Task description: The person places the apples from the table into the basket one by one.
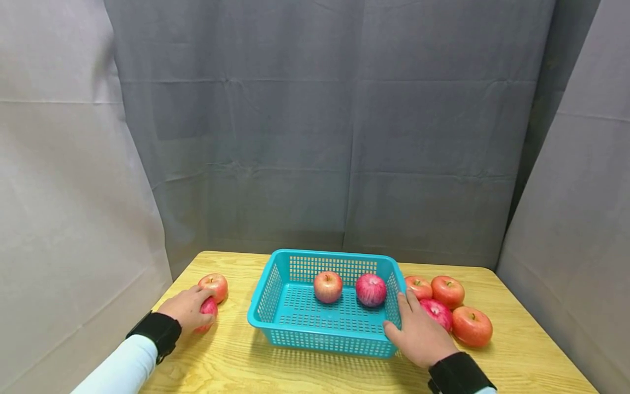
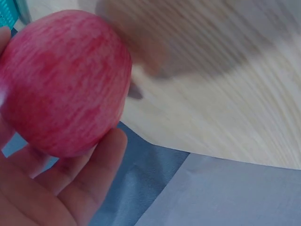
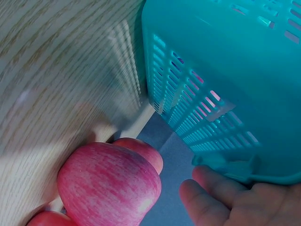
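A dark pink apple sits in the grasp of my left hand, at the left side of the table. Just behind it is a lighter red apple. My right hand holds the right rim of a turquoise plastic basket, thumb over the inner side and fingers along the outside. Two apples lie inside the basket: a yellowish-red apple and a dark pink apple. In the right wrist view, the fingers touch the basket near a tab under its rim.
Right of the basket several apples cluster, among them a dark pink apple, partly hidden by my right hand in the head view, and a large red apple. Beneath everything is a light wooden table. Grey curtains enclose the back and sides.
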`<state>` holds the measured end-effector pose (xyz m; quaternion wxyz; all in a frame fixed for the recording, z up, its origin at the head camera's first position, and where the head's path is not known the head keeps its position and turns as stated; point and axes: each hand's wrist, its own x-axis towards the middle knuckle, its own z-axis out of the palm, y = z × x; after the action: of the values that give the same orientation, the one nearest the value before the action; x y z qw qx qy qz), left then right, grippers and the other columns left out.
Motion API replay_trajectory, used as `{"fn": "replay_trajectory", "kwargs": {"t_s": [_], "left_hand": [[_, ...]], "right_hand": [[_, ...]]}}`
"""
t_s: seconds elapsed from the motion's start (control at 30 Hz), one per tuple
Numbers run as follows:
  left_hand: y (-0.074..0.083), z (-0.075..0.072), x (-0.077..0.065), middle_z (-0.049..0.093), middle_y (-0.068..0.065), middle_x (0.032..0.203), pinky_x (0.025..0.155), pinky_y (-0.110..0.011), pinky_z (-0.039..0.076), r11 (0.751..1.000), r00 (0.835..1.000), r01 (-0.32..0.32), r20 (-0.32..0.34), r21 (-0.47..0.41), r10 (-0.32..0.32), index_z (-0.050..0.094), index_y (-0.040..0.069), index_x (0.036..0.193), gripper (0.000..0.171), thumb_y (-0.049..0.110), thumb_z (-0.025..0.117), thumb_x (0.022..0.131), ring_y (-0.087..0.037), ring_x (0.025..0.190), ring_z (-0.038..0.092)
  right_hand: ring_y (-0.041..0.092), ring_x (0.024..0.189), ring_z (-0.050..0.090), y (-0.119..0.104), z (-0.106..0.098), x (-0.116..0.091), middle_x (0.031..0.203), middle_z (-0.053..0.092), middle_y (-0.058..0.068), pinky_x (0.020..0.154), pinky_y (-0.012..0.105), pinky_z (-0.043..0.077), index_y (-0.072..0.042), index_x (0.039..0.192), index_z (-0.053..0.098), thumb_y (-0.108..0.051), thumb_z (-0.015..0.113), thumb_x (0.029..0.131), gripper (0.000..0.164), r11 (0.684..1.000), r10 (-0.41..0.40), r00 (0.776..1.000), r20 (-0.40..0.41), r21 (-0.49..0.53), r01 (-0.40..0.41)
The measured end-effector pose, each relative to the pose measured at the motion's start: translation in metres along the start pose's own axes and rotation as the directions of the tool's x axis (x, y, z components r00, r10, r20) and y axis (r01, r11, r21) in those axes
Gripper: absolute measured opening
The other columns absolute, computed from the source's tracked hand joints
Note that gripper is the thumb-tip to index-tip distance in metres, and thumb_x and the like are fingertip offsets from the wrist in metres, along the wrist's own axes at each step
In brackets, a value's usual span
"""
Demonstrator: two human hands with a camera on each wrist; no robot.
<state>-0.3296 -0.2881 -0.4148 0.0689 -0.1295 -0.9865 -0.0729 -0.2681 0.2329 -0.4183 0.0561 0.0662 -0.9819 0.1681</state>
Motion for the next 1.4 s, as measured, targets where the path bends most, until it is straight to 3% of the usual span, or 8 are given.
{"fn": "replay_trajectory", "kwargs": {"t_s": [0.2, 0.77, 1.4], "left_hand": [[0.005, -0.008, 0.006, 0.061, -0.016, 0.118, 0.075, -0.051, 0.055, 1.000, 1.000, -0.010, 0.005, 0.009, 0.010, 0.064, 0.010, 0.131, 0.060, 0.029, 0.081, 0.077, -0.033, 0.089, 0.060], [0.027, -0.040, 0.021, 0.063, -0.012, 0.112, 0.081, -0.051, 0.056, 0.999, 0.999, -0.038, -0.022, 0.032, 0.038, 0.065, 0.010, 0.128, 0.054, 0.029, 0.081, 0.080, -0.032, 0.091, 0.061], [0.057, -0.061, 0.048, 0.063, -0.012, 0.116, 0.080, -0.051, 0.056, 0.994, 0.995, -0.087, -0.051, 0.064, 0.090, 0.063, 0.011, 0.132, 0.058, 0.032, 0.078, 0.081, -0.033, 0.094, 0.061]], "right_hand": [[0.051, 0.136, 0.041, 0.000, -0.001, 0.000, 0.160, 0.021, 0.032, 0.096, 0.067, 0.045, 0.010, 0.152, 0.033, -0.057, 0.053, 0.097, 0.089, 1.000, -0.004, 1.000, -0.003, 0.001, 0.004], [0.050, 0.137, 0.040, 0.000, -0.001, -0.002, 0.160, 0.021, 0.032, 0.099, 0.067, 0.043, 0.010, 0.152, 0.033, -0.057, 0.052, 0.098, 0.089, 1.000, -0.012, 1.000, -0.002, 0.009, 0.012], [0.049, 0.136, 0.042, 0.001, 0.000, -0.002, 0.161, 0.022, 0.031, 0.098, 0.066, 0.044, 0.010, 0.152, 0.034, -0.056, 0.053, 0.097, 0.087, 1.000, -0.016, 1.000, -0.017, 0.005, 0.017]]}}
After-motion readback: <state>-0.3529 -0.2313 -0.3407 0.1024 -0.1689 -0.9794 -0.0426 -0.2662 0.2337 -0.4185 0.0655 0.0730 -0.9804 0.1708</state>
